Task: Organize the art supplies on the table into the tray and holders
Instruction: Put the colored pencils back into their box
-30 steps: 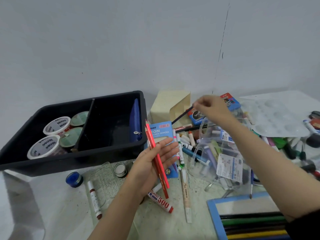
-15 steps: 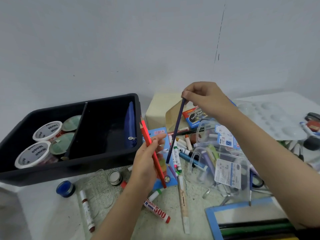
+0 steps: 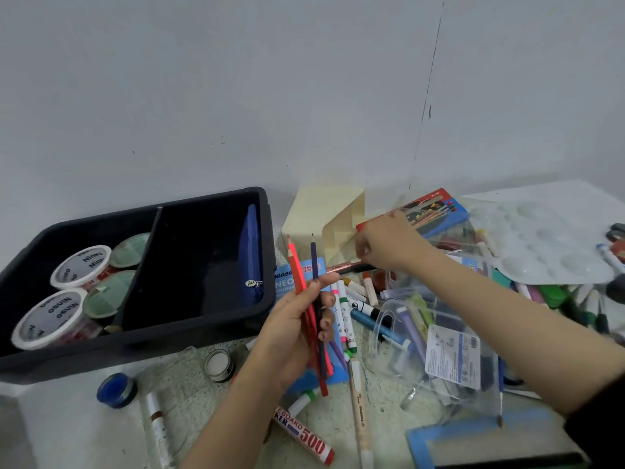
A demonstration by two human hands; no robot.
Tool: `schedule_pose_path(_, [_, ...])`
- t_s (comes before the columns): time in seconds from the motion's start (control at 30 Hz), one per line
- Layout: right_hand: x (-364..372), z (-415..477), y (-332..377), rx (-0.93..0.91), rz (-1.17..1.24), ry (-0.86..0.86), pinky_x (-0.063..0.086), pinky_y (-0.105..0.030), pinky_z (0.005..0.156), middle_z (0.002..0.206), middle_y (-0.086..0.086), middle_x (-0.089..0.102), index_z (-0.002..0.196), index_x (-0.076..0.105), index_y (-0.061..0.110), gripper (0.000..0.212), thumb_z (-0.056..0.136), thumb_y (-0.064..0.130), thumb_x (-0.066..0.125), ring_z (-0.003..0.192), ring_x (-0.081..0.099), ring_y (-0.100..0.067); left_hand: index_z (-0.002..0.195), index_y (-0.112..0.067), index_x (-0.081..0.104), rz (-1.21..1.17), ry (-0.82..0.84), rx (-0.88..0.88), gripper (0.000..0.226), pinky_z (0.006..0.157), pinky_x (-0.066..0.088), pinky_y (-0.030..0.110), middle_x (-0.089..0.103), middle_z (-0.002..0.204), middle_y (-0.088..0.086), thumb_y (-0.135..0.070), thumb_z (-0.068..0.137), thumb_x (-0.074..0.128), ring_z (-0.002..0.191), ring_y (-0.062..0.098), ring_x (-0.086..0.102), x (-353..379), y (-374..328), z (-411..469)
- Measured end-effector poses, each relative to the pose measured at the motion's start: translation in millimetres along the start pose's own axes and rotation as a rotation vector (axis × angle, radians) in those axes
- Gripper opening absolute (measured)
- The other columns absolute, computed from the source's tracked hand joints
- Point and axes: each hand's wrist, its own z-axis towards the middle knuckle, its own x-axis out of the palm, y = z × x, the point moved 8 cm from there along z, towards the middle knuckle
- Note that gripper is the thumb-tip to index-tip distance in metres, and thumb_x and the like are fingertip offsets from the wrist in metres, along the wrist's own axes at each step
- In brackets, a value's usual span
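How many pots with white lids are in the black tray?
2. Both are in the left part of the black tray: one white-lidded pot at the back, the other white-lidded pot nearer the front. More may hide underneath.

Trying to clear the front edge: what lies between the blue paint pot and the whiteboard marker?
Head view: a white marker with a brown band lies there; the left forearm also crosses that stretch.
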Motion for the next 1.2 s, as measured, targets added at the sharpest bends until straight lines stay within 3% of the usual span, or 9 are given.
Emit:
schedule_pose_path(0.2, [15.0, 7.7, 13.4, -0.09, -0.225, -0.038, 0.03, -0.037, 0.086, 0.093, 0.001, 0.062, 0.09, 0.069, 0.023, 0.016, 0.084, 0.018, 0.055, 0.095, 0.054, -0.022, 0.108, -0.004, 0.063, 0.021, -0.043, -0.021, 0.029, 0.046, 0.044, 0.021, 0.064, 0.07, 0.004, -0.02, 0.098, 0.041, 0.053, 0.013, 0.054, -6.1, -1.2, 2.1])
schedule_pose_path(0.43, [15.8, 9.0, 15.8, -0.155, -0.21, -0.04, 0.026, -0.036, 0.082, 0.088, 0.003, 0.057, 0.089, 0.066, 0.024, 0.017, 0.086, 0.015, 0.052, 0.095, 0.053, -0.022, 0.105, -0.005, 0.064, 0.011, -0.066, -0.04, 0.029, 0.048, 0.048, 0.023, 0.069, 0.077, 0.007, -0.019, 0.099, 0.039, 0.057, 0.015, 0.061, -6.1, -0.2, 4.2])
schedule_pose_path(0.6, [10.3, 9.2, 9.3, -0.18, -0.079, -0.133, 0.025, -0.035, 0.082, 0.082, 0.005, 0.06, 0.1, 0.053, 0.023, 0.015, 0.092, 0.014, 0.045, 0.085, 0.054, -0.02, 0.106, -0.003, 0.064, -0.027, -0.069, -0.054, 0.031, 0.057, 0.057, 0.027, 0.072, 0.095, 0.015, -0.018, 0.1, 0.037, 0.07, 0.02, 0.069, -5.9, 4.4, 5.8])
schedule_pose_path(0.77, [-2.1, -1.2, 10.9, -0.257, -0.009, -0.244, 0.033, -0.037, 0.091, 0.075, 0.003, 0.058, 0.101, 0.046, 0.02, 0.018, 0.092, 0.005, 0.044, 0.071, 0.048, -0.022, 0.109, -0.004, 0.062, -0.032, -0.081, -0.068, 0.032, 0.068, 0.059, 0.031, 0.071, 0.103, 0.016, -0.019, 0.101, 0.035, 0.084, 0.024, 0.071, -8.0, 8.3, 3.3])
schedule_pose_path(0.97, [-35.4, -38.9, 30.8, -0.429, 0.112, -0.565, 0.035, -0.03, 0.066, 0.087, -0.001, 0.062, 0.097, 0.056, 0.014, 0.024, 0.081, -0.004, 0.059, 0.072, 0.051, -0.022, 0.109, -0.003, 0.062, -0.085, -0.118, -0.105, 0.033, 0.074, 0.058, 0.033, 0.07, 0.104, 0.017, -0.02, 0.1, 0.035, 0.091, 0.026, 0.07, -8.8, 10.2, -2.4])
schedule_pose_path(1.07, [-53.9, -69.6, 42.7, -0.488, 0.236, -0.715, 0.037, -0.03, 0.065, 0.091, -0.004, 0.061, 0.097, 0.056, 0.01, 0.011, 0.089, 0.005, 0.052, 0.076, 0.052, -0.022, 0.108, -0.002, 0.062, -0.089, -0.113, -0.106, 0.032, 0.075, 0.058, 0.034, 0.07, 0.103, 0.018, -0.019, 0.1, 0.036, 0.091, 0.027, 0.07, -7.5, 10.1, -5.2])
schedule_pose_path(1.2, [-74.3, -97.2, 37.7, -0.299, 0.613, -0.778, 0.039, -0.022, 0.069, 0.083, 0.013, 0.052, 0.097, 0.056, 0.009, 0.013, 0.091, 0.017, 0.048, 0.076, 0.05, -0.01, 0.104, -0.002, 0.063, -0.066, -0.129, -0.097, 0.032, 0.078, 0.056, 0.034, 0.07, 0.103, 0.017, -0.017, 0.1, 0.035, 0.093, 0.024, 0.069, -6.4, 11.8, -8.9])
